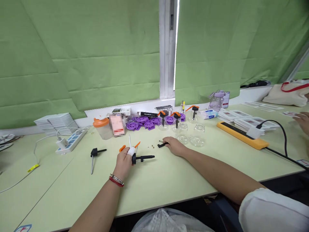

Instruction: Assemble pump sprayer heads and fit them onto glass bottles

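My left hand is closed round a black spray pump head with orange parts, its black stem pointing right. A pale wrap covers one finger of that hand. My right hand rests low on the table, its fingertips on a small black plastic part. Just behind that part lies a small coil spring. Tiny brownish bits are scattered between my hands. Left of my left hand lies another black pump piece with a pale tube.
Behind my hands stand clear glass bottles, some with orange-levered tops, and purple plastic pieces. An orange-lidded cup is back left. An orange power strip lies right. Another person's hand is at the far right.
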`<action>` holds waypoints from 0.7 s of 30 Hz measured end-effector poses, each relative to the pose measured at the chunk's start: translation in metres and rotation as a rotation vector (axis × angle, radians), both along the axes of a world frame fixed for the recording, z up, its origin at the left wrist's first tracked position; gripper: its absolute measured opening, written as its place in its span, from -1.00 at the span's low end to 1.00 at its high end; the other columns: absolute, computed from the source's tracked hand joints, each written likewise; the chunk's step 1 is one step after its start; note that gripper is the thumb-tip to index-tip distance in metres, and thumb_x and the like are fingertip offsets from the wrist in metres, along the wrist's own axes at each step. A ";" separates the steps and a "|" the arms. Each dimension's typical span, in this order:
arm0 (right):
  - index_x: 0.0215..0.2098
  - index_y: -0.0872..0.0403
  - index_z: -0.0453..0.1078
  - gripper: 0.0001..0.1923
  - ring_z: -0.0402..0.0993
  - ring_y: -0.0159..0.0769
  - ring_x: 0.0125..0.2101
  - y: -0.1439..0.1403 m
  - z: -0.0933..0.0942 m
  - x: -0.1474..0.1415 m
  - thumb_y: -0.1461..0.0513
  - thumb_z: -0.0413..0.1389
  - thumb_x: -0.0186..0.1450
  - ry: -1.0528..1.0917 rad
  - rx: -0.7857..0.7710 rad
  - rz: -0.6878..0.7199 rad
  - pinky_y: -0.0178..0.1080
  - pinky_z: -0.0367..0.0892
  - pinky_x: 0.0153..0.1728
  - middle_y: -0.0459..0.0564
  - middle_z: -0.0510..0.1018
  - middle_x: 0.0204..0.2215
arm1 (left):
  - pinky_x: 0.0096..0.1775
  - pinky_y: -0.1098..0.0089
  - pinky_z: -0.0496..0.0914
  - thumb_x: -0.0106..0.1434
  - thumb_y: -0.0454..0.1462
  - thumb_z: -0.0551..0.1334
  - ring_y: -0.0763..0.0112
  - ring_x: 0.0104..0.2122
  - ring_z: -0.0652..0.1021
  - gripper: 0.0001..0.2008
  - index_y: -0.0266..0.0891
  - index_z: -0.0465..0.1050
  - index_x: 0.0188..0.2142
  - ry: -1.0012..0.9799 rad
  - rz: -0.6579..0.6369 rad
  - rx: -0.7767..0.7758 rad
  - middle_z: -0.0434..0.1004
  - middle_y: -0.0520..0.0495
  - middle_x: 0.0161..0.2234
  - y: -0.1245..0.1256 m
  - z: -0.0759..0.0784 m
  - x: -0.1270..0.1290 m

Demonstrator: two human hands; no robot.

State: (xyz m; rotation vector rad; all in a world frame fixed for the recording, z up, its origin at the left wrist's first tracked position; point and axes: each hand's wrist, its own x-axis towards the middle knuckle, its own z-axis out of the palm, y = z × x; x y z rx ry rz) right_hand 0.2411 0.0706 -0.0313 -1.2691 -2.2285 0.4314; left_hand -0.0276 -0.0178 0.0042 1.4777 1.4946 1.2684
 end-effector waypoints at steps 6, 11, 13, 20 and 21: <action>-0.25 0.09 0.41 -0.81 0.35 -0.20 -0.09 0.001 0.000 0.000 0.40 0.04 0.21 -0.003 0.002 -0.008 -0.14 0.21 -0.04 0.06 0.49 -0.16 | -0.66 0.46 0.14 0.19 -0.01 0.07 0.49 -0.72 0.26 -0.64 -0.20 0.22 -0.57 0.011 0.004 -0.025 0.21 0.10 -0.72 -0.001 0.002 0.002; -0.17 0.08 0.39 -0.76 0.36 -0.21 -0.11 -0.003 0.002 0.001 0.38 0.04 0.21 0.010 -0.002 -0.035 -0.14 0.23 -0.05 0.05 0.48 -0.16 | -0.65 0.46 0.14 0.20 0.00 0.07 0.49 -0.70 0.27 -0.63 -0.20 0.21 -0.58 0.028 -0.006 -0.018 0.22 0.09 -0.71 -0.002 0.001 0.002; -0.13 0.08 0.37 -0.74 0.36 -0.20 -0.09 -0.005 0.002 0.001 0.37 0.04 0.22 0.017 -0.004 -0.044 -0.13 0.23 -0.04 0.05 0.48 -0.14 | -0.65 0.46 0.15 0.19 -0.01 0.06 0.49 -0.70 0.28 -0.64 -0.20 0.22 -0.58 0.029 -0.011 -0.017 0.23 0.09 -0.70 -0.002 0.000 0.002; -0.07 0.06 0.36 -0.68 0.33 -0.17 -0.01 -0.005 0.000 0.001 0.38 0.03 0.22 0.029 -0.030 -0.043 -0.10 0.21 0.02 0.06 0.45 -0.07 | -0.64 0.47 0.14 0.19 -0.02 0.06 0.51 -0.71 0.27 -0.64 -0.21 0.23 -0.57 0.029 -0.029 -0.030 0.24 0.10 -0.71 -0.003 0.000 0.004; -0.07 0.06 0.37 -0.68 0.33 -0.17 -0.01 -0.005 0.000 0.001 0.38 0.03 0.22 0.029 -0.031 -0.041 -0.10 0.21 0.02 0.06 0.46 -0.07 | -0.64 0.47 0.15 0.19 -0.01 0.07 0.51 -0.71 0.27 -0.64 -0.21 0.23 -0.56 0.028 -0.029 -0.036 0.23 0.10 -0.71 -0.003 0.000 0.004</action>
